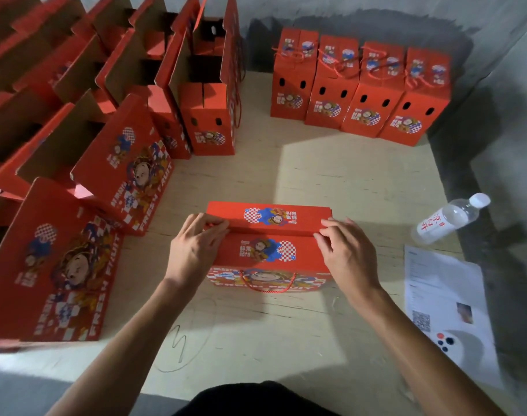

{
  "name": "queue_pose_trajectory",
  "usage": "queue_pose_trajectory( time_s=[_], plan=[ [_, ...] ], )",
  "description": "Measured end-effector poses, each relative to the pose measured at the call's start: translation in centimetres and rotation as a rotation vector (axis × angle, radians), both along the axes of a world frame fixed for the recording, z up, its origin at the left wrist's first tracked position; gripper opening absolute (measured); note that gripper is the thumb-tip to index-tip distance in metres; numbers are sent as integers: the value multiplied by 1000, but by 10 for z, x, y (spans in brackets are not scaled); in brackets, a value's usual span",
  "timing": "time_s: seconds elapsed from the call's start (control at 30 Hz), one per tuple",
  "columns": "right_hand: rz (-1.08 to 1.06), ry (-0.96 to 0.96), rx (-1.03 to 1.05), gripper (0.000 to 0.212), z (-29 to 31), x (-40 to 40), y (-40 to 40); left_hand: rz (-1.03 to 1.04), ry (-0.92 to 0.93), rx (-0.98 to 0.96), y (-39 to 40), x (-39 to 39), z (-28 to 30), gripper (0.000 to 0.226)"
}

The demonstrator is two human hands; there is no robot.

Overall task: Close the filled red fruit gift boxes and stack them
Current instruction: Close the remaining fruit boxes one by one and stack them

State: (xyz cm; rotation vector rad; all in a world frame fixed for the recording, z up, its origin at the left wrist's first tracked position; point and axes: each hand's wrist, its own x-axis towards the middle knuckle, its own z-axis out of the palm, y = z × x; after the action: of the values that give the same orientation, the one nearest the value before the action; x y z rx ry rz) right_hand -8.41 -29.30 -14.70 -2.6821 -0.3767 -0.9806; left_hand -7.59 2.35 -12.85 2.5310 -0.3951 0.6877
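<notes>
red box [268,250] between hands | left fingers [209,225], right fingers [326,232] pinching top flaps

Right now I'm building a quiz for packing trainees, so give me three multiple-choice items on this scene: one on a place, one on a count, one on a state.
1. Where does the water bottle lie?
A. Right of the box being closed, on its side
B. On top of the closed boxes
C. Upright beside the open boxes

2. How many closed boxes stand in the far row?
A. Two
B. Four
C. Seven

3. What state is the box being closed in?
A. Top flaps standing wide open
B. Top flaps folded down, a hand at each end
C. Lying crushed flat

Answers:
1 A: it lies tipped over, just beyond the printed sheet.
2 B: four stand side by side, rope handles on top.
3 B: the left hand and right hand have their fingers at the seam's two ends.
</notes>
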Motion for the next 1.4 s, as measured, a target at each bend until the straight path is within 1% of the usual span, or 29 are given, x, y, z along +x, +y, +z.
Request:
queue_pose_trajectory(
  time_s=[0.1, 0.2, 0.3, 0.33, 0.37, 0.43, 0.47, 0.5, 0.53, 0.6, 0.67, 0.7, 0.77, 0.8, 0.83, 0.87, 0.9, 0.93, 0.97, 1.03, 1.07, 1.1, 1.13, 1.17, 1.2, 1.23, 1.33, 1.37, 1.4],
  plan=[
    [11, 25, -35, 13, 0, 3, 0, -18, -6, 52, 2, -1, -2, 15],
    [36, 44, -45, 15, 1, 1, -2, 12, 52, 84, -6, -9, -7, 21],
    [85, 109, -83, 23, 7, 0, -4, 61, 126, 55, -17, -18, -13, 27],
    [78, 142, -92, 23, 9, 0, -4, 70, 146, 42, -19, -21, -13, 32],
    [59, 189, -109, 22, 13, 3, -1, 69, 181, 50, -20, -23, -13, 42],
    [18, 304, -138, 22, 20, 12, 7, 26, 279, 173, -21, -30, -11, 69],
    [5, 368, -144, 27, 22, 19, 11, -4, 319, 247, -22, -32, -12, 80],
    [-1, 448, -138, 36, 23, 27, 16, -27, 348, 301, -22, -34, -13, 87],
    [-1, 539, -119, 46, 26, 35, 20, -46, 360, 331, -22, -35, -13, 90],
    [-12, 660, -88, 59, 28, 48, 27, -60, 323, 311, -20, -33, -13, 84],
    [-33, 681, -65, 62, 29, 58, 31, -69, 275, 276, -18, -29, -12, 79],
    [-51, 688, -50, 63, 31, 61, 31, -86, 263, 289, -16, -26, -12, 80],
    [-133, 733, -1, 65, 34, 65, 29, -77, 244, 321, -12, -19, -13, 89],
    [-186, 776, 22, 66, 35, 64, 27, -16, 256, 305, -10, -17, -14, 98],
    [-237, 820, 49, 68, 36, 61, 23, 84, 289, 247, -7, -14, -14, 107],
    [-277, 866, 85, 73, 36, 56, 19, 199, 346, 131, -5, -9, -13, 114],
    [-296, 917, 132, 78, 35, 47, 16, 288, 430, -28, -4, -3, -13, 118],
    [-291, 973, 198, 81, 32, 35, 14, 325, 541, -198, -6, 3, -14, 117],
    [-268, 1026, 287, 82, 29, 23, 15, 310, 671, -362, -9, 10, -16, 111],
    [-222, 1084, 550, 75, 21, 1, 22, 235, 930, -664, -24, 19, -20, 82],
    [-214, 1070, 725, 69, 16, -7, 26, 216, 1065, -832, -34, 21, -23, 70],
    [-211, 1025, 914, 60, 11, -12, 30, 212, 1177, -1008, -44, 21, -26, 63],
    [-226, 967, 1097, 48, 9, -14, 34, 235, 1248, -1144, -50, 20, -30, 59],
    [-253, 910, 1256, 33, 8, -15, 39, 279, 1276, -1214, -54, 18, -32, 57],
    [-280, 856, 1370, 21, 11, -15, 42, 320, 1274, -1215, -55, 18, -34, 54],
    [-295, 805, 1425, 15, 14, -13, 46, 366, 1278, -1204, -55, 17, -35, 48],
    [-240, 674, 1406, 14, 30, -8, 57, 374, 1320, -1256, -49, 15, -32, 21],
    [-186, 642, 1374, 15, 39, -5, 63, 372, 1325, -1247, -48, 12, -27, 15],
    [-118, 628, 1335, 16, 48, -2, 69, 353, 1331, -1191, -48, 10, -25, 15]
  ],
)
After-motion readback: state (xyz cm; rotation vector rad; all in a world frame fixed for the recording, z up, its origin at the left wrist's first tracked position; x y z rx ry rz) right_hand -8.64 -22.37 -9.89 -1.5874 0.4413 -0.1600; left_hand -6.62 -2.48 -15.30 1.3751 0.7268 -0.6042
